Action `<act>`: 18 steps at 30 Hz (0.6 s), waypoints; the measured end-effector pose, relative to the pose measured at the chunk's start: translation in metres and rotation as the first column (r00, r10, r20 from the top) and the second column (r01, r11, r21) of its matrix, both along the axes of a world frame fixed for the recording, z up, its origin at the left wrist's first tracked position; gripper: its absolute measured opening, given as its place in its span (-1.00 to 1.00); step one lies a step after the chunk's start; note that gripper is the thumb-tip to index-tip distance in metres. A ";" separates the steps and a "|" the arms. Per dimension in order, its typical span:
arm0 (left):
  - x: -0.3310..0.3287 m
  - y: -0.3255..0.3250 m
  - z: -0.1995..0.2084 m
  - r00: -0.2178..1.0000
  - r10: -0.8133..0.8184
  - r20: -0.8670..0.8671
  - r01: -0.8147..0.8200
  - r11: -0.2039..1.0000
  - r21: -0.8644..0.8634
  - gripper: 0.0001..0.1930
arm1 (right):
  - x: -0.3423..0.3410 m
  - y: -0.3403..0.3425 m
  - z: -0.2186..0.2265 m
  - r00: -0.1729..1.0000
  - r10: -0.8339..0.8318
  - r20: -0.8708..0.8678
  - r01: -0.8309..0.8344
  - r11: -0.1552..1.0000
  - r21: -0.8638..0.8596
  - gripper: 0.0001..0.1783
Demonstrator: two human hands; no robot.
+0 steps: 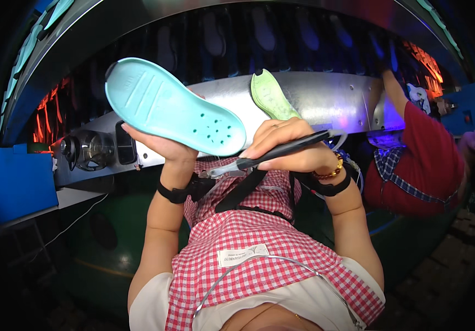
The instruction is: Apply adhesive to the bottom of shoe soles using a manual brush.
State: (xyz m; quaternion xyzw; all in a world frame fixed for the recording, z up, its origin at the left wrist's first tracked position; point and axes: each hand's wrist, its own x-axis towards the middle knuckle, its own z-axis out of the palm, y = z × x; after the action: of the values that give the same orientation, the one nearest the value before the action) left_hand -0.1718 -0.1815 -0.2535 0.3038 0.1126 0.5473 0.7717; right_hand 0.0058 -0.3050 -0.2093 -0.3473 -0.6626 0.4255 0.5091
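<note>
A turquoise shoe sole (165,99) with ridges at one end and small holes at the other rests on my left hand (163,148). The left fingers are mostly hidden beneath it. My right hand (292,144) is closed round black-handled pliers (287,150). Their silver head points left and down, just below the holed end of the sole. Whether the jaws touch anything cannot be made out. Just beyond my right hand, a light green sole (271,95) lies on the metal bench (325,99).
On the bench at left stand a glass jug (95,149) and a dark phone-like slab (125,143). A blue box (19,185) sits further left. Dark machinery with a row of sole shapes (262,30) runs behind the bench. At right a co-worker in red (416,160) reaches toward it.
</note>
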 end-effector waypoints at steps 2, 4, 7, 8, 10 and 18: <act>0.003 0.005 0.007 0.992 0.120 -0.031 -0.123 0.984 -0.129 -0.07 | 0.001 -0.003 0.007 0.965 -0.196 -0.175 0.155 0.962 -0.225 -0.77; 0.001 0.004 0.004 0.993 0.084 -0.083 -0.088 0.995 -0.051 -0.08 | 0.001 0.003 -0.005 0.945 -0.328 -0.003 0.317 0.914 -0.252 -0.77; -0.002 0.012 0.007 0.963 -0.170 0.211 0.148 0.982 0.114 -0.08 | 0.003 0.003 -0.003 0.999 -0.036 0.010 0.036 0.996 -0.086 -0.77; -0.002 0.010 0.009 0.962 -0.171 0.212 0.150 0.983 0.110 -0.08 | 0.004 0.002 -0.005 0.999 -0.038 0.011 0.039 0.995 -0.090 -0.77; -0.003 0.008 0.018 0.999 0.019 -0.041 -0.019 1.000 0.003 -0.14 | 0.005 0.001 -0.014 0.930 -0.123 -0.347 0.035 0.968 -0.250 -0.80; 0.006 -0.026 0.005 0.875 -0.447 0.188 0.480 0.854 -0.202 -0.32 | -0.024 -0.005 -0.004 0.902 -0.297 -0.314 0.124 0.873 -0.471 -0.78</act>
State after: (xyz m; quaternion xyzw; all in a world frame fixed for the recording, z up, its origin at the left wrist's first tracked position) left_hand -0.1660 -0.2080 -0.2482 0.1882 0.0499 0.3460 0.9178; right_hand -0.0183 -0.3098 -0.2130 -0.4362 -0.3963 0.5635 0.5788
